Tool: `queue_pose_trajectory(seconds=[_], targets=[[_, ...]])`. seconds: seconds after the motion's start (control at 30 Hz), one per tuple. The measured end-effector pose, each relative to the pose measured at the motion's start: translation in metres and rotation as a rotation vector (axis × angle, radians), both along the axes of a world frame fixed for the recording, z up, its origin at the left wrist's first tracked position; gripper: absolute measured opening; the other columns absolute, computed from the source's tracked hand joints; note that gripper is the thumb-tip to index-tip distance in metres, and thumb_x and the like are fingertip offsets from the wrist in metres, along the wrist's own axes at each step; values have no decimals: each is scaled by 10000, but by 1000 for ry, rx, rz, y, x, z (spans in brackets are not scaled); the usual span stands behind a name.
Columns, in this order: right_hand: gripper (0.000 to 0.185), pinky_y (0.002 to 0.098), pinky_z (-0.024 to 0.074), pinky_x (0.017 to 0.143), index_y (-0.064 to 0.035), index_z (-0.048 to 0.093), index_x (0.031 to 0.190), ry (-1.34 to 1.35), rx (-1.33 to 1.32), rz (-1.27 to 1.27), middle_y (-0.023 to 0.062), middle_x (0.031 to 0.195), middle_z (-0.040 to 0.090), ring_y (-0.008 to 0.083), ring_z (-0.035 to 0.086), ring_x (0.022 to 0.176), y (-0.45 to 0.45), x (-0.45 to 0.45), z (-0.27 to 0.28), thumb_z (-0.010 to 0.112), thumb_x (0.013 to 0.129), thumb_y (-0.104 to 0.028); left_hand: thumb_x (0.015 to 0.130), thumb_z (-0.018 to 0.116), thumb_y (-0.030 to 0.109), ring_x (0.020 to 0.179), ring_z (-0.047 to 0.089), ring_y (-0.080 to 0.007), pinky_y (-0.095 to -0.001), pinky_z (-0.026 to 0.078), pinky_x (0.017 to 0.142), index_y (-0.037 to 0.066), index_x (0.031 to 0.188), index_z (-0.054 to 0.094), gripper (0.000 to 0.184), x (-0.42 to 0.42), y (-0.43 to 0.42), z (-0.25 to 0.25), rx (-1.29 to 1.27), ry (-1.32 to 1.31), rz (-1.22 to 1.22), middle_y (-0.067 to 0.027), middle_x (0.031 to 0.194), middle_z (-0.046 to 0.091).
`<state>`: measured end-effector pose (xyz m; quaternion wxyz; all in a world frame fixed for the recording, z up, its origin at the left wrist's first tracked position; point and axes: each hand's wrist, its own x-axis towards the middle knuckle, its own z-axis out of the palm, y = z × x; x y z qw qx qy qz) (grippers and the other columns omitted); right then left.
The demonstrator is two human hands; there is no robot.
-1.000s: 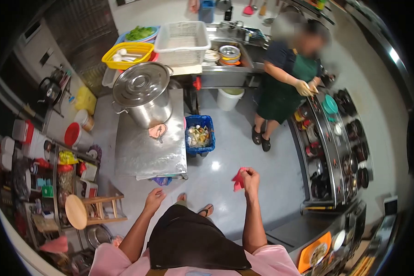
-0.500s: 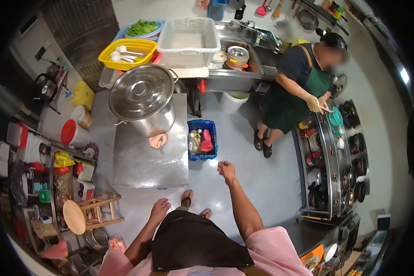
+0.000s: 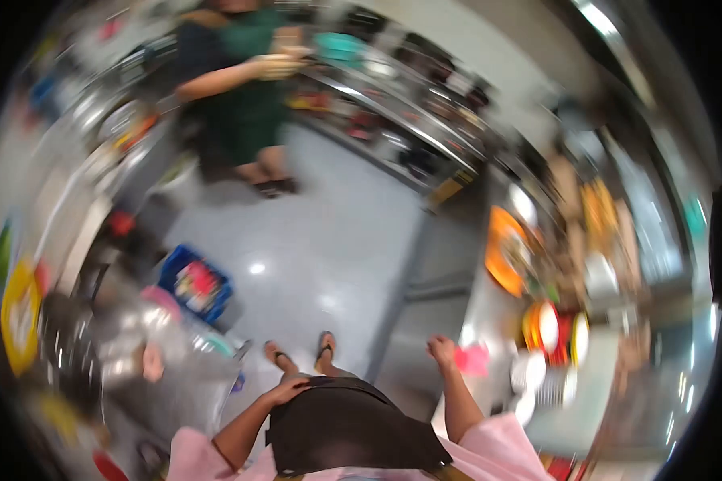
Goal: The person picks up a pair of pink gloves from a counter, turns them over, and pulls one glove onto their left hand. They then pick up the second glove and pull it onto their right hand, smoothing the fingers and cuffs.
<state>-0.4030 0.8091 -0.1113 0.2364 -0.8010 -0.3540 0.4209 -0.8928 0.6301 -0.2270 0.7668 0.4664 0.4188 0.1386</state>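
Note:
My left hand (image 3: 287,391) lies at the upper left edge of my dark apron (image 3: 345,425), fingers stretched out and holding nothing I can see. My right hand (image 3: 440,350) hangs out to the right beside the steel counter, its fingers loose and somewhat blurred, with no object visible in it. Close to its wrist, a pink item (image 3: 472,360) shows on the counter; its kind is too smeared to tell.
An orange tray (image 3: 505,250), stacked white plates (image 3: 528,370) and bowls stand on the right counter. A blue basket (image 3: 195,282) sits on the floor at left, near the steel table (image 3: 172,381). A person in a green apron (image 3: 245,88) stands by the stove.
My view and body have swung right, toward the counter with plates. The steel table and basket have shifted left in view. My left hand has come against the apron; my right hand is now beside the counter.

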Motion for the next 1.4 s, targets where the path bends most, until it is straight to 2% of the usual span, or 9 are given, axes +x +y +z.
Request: queue_pose_trajectory(seconds=[0.1, 0.2, 0.23, 0.37, 0.47, 0.77, 1.13, 1.3, 1.4], targets=[[240, 286, 522, 560, 38, 712, 1097, 249, 107, -304, 59, 823, 687, 162, 662, 679, -67, 48, -10, 626, 926, -107, 1091, 546, 290, 1378, 498, -201, -314, 405, 1130, 32, 1495, 508, 480, -4, -23, -23, -72, -230, -5, -112, 1480, 558], [214, 277, 518, 577, 22, 719, 1069, 276, 181, -552, 41, 819, 677, 148, 658, 694, -117, 42, 8, 630, 924, -108, 1090, 540, 317, 1410, 465, -205, -312, 378, 1150, 40, 1522, 479, 517, -6, -22, 3, -261, 65, 49, -116, 1518, 523], [231, 333, 549, 643, 9, 739, 1044, 123, 160, -609, 87, 847, 720, 210, 699, 728, -128, 47, 1, 644, 910, -153, 1069, 557, 348, 1279, 595, -243, -348, 459, 1071, 32, 1448, 570, 494, -3, -13, 50, -409, 265, 148, -136, 1357, 661], [165, 375, 547, 620, 5, 730, 876, -506, 262, -483, 106, 704, 702, 223, 693, 663, -151, 89, -35, 640, 901, -131, 1062, 564, 338, 1230, 612, -241, -353, 472, 1040, 30, 1420, 588, 473, -6, -13, 96, -447, 392, -7, -132, 1299, 675], [237, 480, 547, 807, -18, 736, 947, -588, 201, -356, 190, 948, 729, 379, 710, 892, -135, 111, -45, 681, 853, -228, 1057, 568, 331, 1193, 624, -240, -357, 482, 1017, 28, 1398, 602, 458, 0, -24, 115, -430, 452, -63, -130, 1255, 686], [380, 465, 402, 909, -60, 629, 1104, -988, 219, 364, 102, 999, 596, 326, 540, 1003, -93, 93, -51, 760, 763, -164, 1041, 583, 310, 1082, 662, -236, -368, 511, 947, 22, 1335, 643, 416, 89, -37, 153, -334, 646, -121, -123, 1124, 717], [75, 369, 499, 726, -28, 696, 938, -467, 632, -201, 99, 874, 679, 218, 636, 794, -89, 189, 37, 685, 870, -57, 1022, 600, 284, 947, 709, -231, -381, 548, 861, 15, 1257, 693, 369, 159, 4, 136, -74, 812, -297, -113, 964, 756], [109, 249, 464, 641, 0, 707, 987, 338, 711, -242, 1, 783, 673, 51, 587, 714, -78, 265, 161, 627, 966, -71, 1013, 608, 273, 885, 730, -228, -388, 564, 822, 12, 1221, 716, 351, 176, 31, 117, 250, 1014, -478, -109, 891, 774], [91, 222, 428, 577, -11, 705, 968, 257, 794, -162, -16, 739, 638, 41, 561, 643, -65, 281, 237, 646, 957, -79, 1006, 625, 216, 879, 740, -211, -360, 567, 824, 8, 1227, 708, 315, 188, 45, 93, 313, 791, -181, -109, 893, 782]])
